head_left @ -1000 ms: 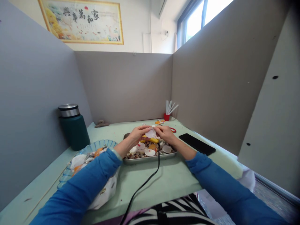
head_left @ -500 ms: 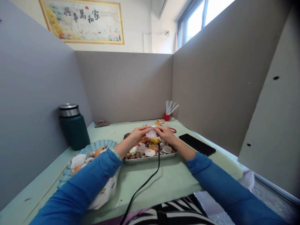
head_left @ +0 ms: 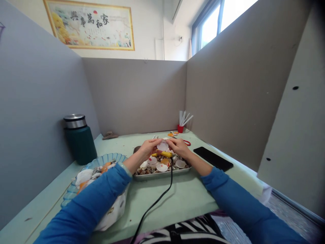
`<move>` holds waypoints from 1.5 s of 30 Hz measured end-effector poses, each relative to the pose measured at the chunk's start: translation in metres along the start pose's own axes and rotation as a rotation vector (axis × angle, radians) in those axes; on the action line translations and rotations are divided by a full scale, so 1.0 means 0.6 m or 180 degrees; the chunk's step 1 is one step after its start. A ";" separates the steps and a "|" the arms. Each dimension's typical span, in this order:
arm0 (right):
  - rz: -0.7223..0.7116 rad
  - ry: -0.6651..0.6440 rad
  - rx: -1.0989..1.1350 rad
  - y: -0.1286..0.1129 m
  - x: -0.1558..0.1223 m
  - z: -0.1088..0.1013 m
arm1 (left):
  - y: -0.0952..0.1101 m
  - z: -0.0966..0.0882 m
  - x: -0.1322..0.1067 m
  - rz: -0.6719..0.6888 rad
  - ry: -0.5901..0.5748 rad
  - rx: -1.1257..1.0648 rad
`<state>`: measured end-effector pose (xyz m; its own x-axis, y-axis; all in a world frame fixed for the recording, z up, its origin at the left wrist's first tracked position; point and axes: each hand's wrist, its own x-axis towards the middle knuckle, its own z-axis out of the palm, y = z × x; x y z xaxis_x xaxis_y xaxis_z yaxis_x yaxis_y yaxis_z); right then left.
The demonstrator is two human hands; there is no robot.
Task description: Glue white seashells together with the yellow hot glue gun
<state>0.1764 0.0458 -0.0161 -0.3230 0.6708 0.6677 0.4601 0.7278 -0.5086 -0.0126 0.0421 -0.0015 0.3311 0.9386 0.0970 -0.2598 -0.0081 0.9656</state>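
Above the metal tray (head_left: 162, 175), a white shell (head_left: 163, 146) is pinched between the fingers of both hands. My left hand (head_left: 149, 149) grips it from the left, and my right hand (head_left: 178, 147) closes on its right edge. A smaller pale piece shows at the shell's top, partly covered by fingertips. Just below lies a yellow-handled tool (head_left: 166, 154) with a black cord (head_left: 157, 200) running toward me; its tip is hidden by the left hand. Flat white shells (head_left: 161, 167) and an orange shell (head_left: 165, 161) rest on small mixed shells in the tray.
On the left, a scalloped blue dish (head_left: 111, 157) holds shells, near a dark green flask (head_left: 81, 144). To the right lies a black phone (head_left: 213, 158). Red-handled scissors (head_left: 187, 142) and a red cup (head_left: 180, 128) of white sticks stand behind. Grey partitions (head_left: 137, 95) enclose the table.
The view has tilted up slightly, so the scene sits a little lower. Both hands keep their hold on the shell, with only slight finger movement.
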 end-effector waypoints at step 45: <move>-0.0118 -0.0172 0.0136 -0.003 0.001 0.001 | 0.003 0.007 -0.005 0.0073 0.0147 0.0085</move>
<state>0.1747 0.0451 -0.0150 -0.3838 0.6491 0.6568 0.4116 0.7570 -0.5075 -0.0103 0.0381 0.0012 0.2829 0.9530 0.1085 -0.2424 -0.0385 0.9694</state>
